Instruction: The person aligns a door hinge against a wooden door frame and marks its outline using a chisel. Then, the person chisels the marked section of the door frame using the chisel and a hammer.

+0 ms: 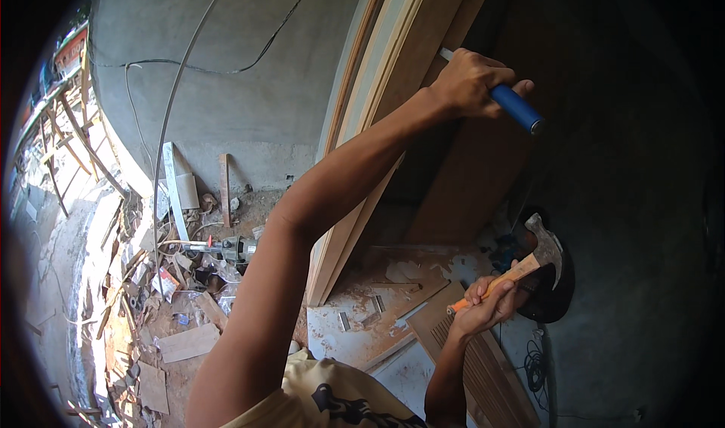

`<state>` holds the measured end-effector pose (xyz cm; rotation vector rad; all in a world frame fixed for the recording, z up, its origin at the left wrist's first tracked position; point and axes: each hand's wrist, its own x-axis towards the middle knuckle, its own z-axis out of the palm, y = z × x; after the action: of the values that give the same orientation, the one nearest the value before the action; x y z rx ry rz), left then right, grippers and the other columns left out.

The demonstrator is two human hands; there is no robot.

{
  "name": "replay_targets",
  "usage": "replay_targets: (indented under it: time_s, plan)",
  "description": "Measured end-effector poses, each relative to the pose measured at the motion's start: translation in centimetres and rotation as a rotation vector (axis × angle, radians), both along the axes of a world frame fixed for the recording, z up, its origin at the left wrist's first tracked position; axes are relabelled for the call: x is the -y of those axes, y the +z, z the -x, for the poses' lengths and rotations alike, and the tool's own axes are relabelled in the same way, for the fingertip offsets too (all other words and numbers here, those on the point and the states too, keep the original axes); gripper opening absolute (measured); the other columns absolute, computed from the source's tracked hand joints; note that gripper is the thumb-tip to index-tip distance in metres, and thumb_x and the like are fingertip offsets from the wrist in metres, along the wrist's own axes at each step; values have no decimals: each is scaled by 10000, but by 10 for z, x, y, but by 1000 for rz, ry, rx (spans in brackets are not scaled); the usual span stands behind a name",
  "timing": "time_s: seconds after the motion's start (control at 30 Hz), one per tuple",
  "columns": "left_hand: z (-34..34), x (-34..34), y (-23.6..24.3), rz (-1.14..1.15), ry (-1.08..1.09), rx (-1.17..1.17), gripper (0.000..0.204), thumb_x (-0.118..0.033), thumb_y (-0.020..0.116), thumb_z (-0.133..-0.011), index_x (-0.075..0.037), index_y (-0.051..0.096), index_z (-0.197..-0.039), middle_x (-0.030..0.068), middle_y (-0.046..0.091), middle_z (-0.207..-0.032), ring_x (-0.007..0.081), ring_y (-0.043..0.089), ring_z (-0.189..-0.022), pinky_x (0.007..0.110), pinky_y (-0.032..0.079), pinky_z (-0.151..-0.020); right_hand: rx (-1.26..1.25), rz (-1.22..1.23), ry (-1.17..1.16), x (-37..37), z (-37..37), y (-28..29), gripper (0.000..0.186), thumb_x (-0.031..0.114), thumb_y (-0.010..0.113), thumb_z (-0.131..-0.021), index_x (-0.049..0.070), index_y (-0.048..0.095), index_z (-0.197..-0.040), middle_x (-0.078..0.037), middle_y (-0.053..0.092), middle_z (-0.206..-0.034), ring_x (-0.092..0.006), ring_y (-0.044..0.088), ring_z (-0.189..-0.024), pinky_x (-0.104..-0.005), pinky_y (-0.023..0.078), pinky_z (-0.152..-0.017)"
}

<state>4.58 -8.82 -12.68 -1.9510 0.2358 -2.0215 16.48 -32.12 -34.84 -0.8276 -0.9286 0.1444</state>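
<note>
My left hand (470, 86) is raised and wrapped round a chisel with a blue handle (518, 111). The chisel's pale blade sticks out past the knuckles and meets the wooden door frame (412, 59), though where exactly its tip rests is hard to make out. Lower down on the right, my right hand (483, 311) grips a claw hammer (533, 260) by its orange handle. The hammer's worn metal head points up and away to the right, below the chisel and apart from it.
Dusty floor tiles (332, 330) carry sawdust and wood scraps. A grooved wooden panel (483, 367) lies beside my right forearm, near a coiled black cable (536, 367). Rubble and boards (189, 343) cover the ground at left, with a power tool (234, 248). Loose cables hang before the grey wall (226, 111).
</note>
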Motion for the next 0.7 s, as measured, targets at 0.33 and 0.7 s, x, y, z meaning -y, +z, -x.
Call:
replay_targets:
  time_s: [0.33,0.7]
  plan:
    - [-2,0,-4,32,-18,51,573,-264,716,-898,-92,416,-442,29,379,-402,167,355,-327,348,275,-361,144,-47,0,0,1,28,546,355,401,-1080,-94,436,-1388,5,404,-618,-22,318,-467,-163,235,-397]
    - [3,-5,-3,36,-30,20,560,-253,713,-900,-96,424,-448,24,386,-406,164,366,-332,336,283,-360,292,-201,-202,-43,26,82,461,299,417,-1084,-108,496,-1286,4,418,-607,-23,307,-454,-171,246,-381]
